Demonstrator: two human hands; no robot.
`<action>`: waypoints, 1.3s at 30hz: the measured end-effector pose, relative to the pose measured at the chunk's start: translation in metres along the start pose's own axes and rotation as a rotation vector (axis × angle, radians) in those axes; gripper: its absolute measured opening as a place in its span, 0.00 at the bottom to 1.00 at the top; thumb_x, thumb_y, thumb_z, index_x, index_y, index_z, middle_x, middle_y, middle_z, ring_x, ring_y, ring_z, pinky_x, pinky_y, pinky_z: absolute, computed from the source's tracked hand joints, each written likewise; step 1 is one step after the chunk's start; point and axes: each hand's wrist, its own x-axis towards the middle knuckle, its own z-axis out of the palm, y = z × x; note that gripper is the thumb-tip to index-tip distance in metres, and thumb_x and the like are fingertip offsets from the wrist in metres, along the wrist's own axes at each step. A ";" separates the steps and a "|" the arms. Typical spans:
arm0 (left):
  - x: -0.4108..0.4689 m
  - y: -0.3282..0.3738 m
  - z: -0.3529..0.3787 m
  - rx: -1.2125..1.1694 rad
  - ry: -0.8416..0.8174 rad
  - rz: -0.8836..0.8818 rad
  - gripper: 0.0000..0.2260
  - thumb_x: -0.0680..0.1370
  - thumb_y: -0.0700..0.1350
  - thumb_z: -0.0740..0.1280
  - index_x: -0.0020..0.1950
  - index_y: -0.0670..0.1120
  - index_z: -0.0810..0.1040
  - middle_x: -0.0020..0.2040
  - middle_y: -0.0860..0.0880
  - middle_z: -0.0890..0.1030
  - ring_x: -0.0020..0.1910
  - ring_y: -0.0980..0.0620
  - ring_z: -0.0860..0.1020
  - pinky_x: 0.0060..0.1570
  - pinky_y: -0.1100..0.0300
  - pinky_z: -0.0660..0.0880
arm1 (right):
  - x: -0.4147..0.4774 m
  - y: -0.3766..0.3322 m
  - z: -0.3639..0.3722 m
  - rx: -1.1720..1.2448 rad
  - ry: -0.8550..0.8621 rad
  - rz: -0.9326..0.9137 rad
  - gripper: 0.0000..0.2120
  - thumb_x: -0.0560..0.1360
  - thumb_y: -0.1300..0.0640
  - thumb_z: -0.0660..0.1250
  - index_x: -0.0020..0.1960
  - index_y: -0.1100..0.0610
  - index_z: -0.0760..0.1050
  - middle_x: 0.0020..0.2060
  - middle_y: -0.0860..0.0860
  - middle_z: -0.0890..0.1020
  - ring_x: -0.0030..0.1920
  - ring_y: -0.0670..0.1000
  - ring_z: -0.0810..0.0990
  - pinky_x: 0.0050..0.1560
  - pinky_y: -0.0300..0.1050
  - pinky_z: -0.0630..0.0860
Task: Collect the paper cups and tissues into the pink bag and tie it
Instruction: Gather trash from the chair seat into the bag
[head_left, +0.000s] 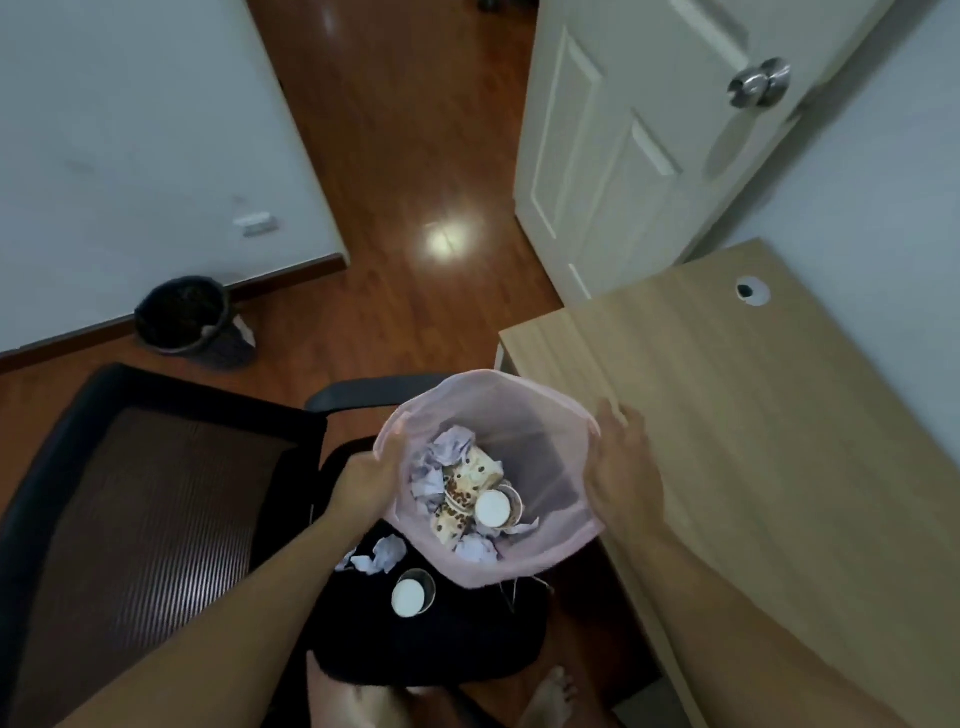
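Observation:
The pink bag (524, 410) hangs open above a black chair seat. My left hand (366, 480) grips its left rim and my right hand (621, 467) grips its right rim, so the mouth is stretched wide. Inside lie several patterned paper cups (470, 488), one with its white bottom (493, 508) facing up, among crumpled tissues (449, 447). Outside the bag, one paper cup (412, 593) stands on the chair seat (467, 639). Beside that cup, just to its left, lies a crumpled tissue (376, 556).
A light wooden desk (753, 441) stands at the right, touching the bag's side. The chair's mesh backrest (140, 514) fills the lower left. A dark waste bin (184, 314) stands by the wall. A white door (649, 135) stands ajar. My bare feet (550, 696) are below.

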 end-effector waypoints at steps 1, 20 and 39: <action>0.010 -0.009 0.005 0.015 -0.010 -0.002 0.37 0.85 0.68 0.59 0.44 0.34 0.84 0.42 0.39 0.88 0.38 0.48 0.80 0.40 0.55 0.73 | 0.008 0.001 0.015 -0.060 0.047 -0.017 0.26 0.90 0.46 0.50 0.87 0.49 0.60 0.84 0.59 0.66 0.77 0.64 0.73 0.69 0.64 0.76; 0.010 -0.204 0.057 -0.013 -0.060 -0.140 0.06 0.82 0.48 0.70 0.50 0.60 0.82 0.51 0.53 0.83 0.50 0.49 0.82 0.50 0.54 0.77 | 0.058 0.006 0.119 -0.107 0.321 -0.091 0.28 0.91 0.45 0.47 0.90 0.43 0.51 0.90 0.51 0.55 0.89 0.55 0.55 0.85 0.71 0.52; -0.018 -0.081 0.032 -0.022 -0.884 -0.023 0.19 0.81 0.46 0.77 0.71 0.57 0.81 0.70 0.57 0.83 0.63 0.51 0.86 0.62 0.62 0.80 | 0.054 0.002 0.112 -0.105 0.344 -0.094 0.29 0.89 0.48 0.52 0.89 0.44 0.54 0.89 0.52 0.56 0.88 0.57 0.57 0.84 0.73 0.52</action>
